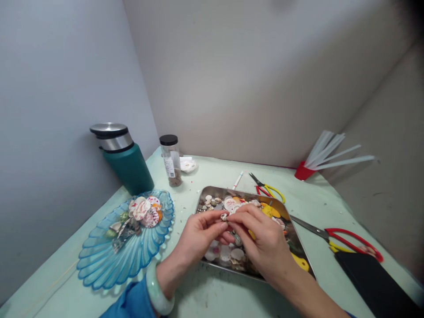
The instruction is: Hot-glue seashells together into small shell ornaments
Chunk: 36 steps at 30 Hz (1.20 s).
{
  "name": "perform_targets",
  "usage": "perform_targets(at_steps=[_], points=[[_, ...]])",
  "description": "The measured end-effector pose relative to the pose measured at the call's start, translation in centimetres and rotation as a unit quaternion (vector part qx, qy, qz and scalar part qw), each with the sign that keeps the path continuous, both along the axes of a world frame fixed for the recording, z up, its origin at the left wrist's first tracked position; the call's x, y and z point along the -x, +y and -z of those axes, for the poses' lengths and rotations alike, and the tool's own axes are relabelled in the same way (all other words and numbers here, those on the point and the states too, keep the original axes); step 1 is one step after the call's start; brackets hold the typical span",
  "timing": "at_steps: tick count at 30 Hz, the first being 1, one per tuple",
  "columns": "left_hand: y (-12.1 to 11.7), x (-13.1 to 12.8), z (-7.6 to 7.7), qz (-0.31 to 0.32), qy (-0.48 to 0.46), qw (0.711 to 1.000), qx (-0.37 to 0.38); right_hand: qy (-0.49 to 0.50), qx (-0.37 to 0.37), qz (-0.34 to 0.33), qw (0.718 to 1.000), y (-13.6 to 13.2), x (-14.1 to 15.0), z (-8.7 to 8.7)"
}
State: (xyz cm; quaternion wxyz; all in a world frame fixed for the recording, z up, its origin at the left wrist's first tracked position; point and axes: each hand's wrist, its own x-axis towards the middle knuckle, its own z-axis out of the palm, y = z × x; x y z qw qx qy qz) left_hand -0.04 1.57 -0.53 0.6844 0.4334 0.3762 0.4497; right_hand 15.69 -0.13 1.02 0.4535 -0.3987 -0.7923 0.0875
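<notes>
My left hand (200, 232) and my right hand (260, 229) meet over a metal tray (214, 189). Between their fingertips is a small whitish and brown shell (224, 217), pinched from both sides. White shell discs (236, 254), small snail-like shells and yellow and orange pieces (270, 211) fill the tray, partly hidden under my hands. Left of my left hand lies a blue scalloped glass dish (99, 260). It holds patterned shells (141, 208) with greenish and dark pieces beside them.
A teal bottle (129, 165) and a jar with a black lid (170, 161) stand back left. Behind the tray lie a pen (237, 180) and small scissors (268, 187). Larger scissors (331, 236) and a black flat object (374, 282) lie right. White sticks (326, 150) rise from a red cup (303, 171).
</notes>
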Motion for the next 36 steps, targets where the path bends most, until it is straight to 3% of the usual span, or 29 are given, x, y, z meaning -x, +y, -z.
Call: perform_targets(at_steps=[14,25,36], points=[[0.0,-0.1,0.3,-0.020,0.061,0.998,-0.025,0.001,-0.002,0.016,1.000,-0.2,0.4,0.5],[-0.1,-0.1,-0.3,0.010,0.019,0.999,-0.028,-0.040,-0.002,0.020,0.999,-0.3,0.1,0.0],[0.0,0.0,-0.3,0.006,0.040,0.999,-0.034,0.015,-0.026,0.075,0.997,-1.0,-2.5,-4.0]])
